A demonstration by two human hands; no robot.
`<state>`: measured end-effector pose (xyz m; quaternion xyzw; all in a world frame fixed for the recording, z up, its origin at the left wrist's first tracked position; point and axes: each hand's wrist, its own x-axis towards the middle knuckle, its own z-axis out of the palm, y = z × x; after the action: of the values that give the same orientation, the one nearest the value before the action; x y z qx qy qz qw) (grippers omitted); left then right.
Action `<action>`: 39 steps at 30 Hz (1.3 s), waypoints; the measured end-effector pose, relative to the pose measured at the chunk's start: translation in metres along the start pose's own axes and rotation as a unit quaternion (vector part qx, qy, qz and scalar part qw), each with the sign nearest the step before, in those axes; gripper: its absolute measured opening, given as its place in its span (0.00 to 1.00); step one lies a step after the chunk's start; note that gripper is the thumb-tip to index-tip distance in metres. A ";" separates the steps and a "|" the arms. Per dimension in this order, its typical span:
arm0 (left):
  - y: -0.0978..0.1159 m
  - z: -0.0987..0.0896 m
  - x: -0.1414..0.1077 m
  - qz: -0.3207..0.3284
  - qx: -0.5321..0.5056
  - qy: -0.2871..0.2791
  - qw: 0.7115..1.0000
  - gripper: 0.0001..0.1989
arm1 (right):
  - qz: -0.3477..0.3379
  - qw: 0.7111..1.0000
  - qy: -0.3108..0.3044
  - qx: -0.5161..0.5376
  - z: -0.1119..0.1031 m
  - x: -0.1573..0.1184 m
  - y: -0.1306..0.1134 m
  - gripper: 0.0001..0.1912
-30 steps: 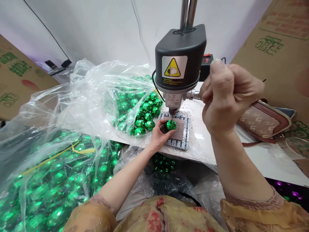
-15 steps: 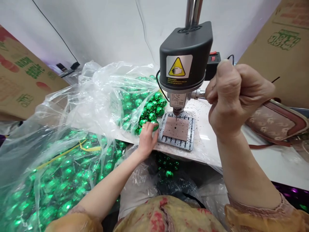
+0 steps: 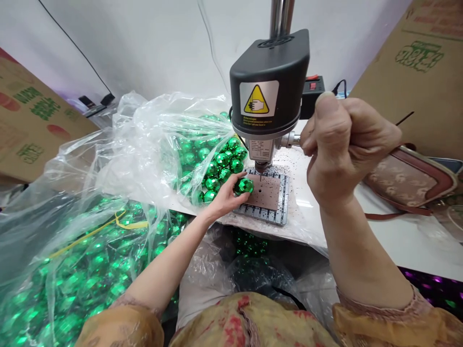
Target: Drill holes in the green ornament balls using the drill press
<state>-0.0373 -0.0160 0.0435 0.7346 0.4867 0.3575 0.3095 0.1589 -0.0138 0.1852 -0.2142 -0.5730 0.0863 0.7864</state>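
Between the fingers and thumb of my left hand [image 3: 227, 195] is a shiny green faceted ball [image 3: 246, 186], over the left part of the brown plate [image 3: 266, 193]. That plate has a small hole and lies on the slotted metal base of a small black drill press [image 3: 269, 86]. The drill bit points down above the plate, apart from the ball. My right hand [image 3: 340, 144] is closed in a fist around the press's feed handle, which it mostly hides. More green balls [image 3: 224, 159] lie just left of the base, partly under clear plastic.
A large clear bag [image 3: 90, 270] full of green balls fills the lower left. Dark shavings litter the white table [image 3: 300, 193]. On the right lies a patterned bag [image 3: 408, 180]. Cardboard boxes [image 3: 390, 62] stand at both sides. A red-switched box [image 3: 313, 91] sits behind the press.
My left hand has lifted a green ball from the pile and moved right with it, over the plate. My right hand keeps its grip on the handle. The view has shifted slightly.
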 end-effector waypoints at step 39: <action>-0.014 0.058 0.010 0.016 -0.030 0.085 0.996 0.27 | -0.064 0.997 -0.018 -0.033 -0.005 -0.022 0.003 0.25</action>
<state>0.0066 -0.0081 0.0021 0.6997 0.4884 0.4377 0.2835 0.1567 -0.0213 0.1633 -0.2013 -0.6017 0.0210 0.7726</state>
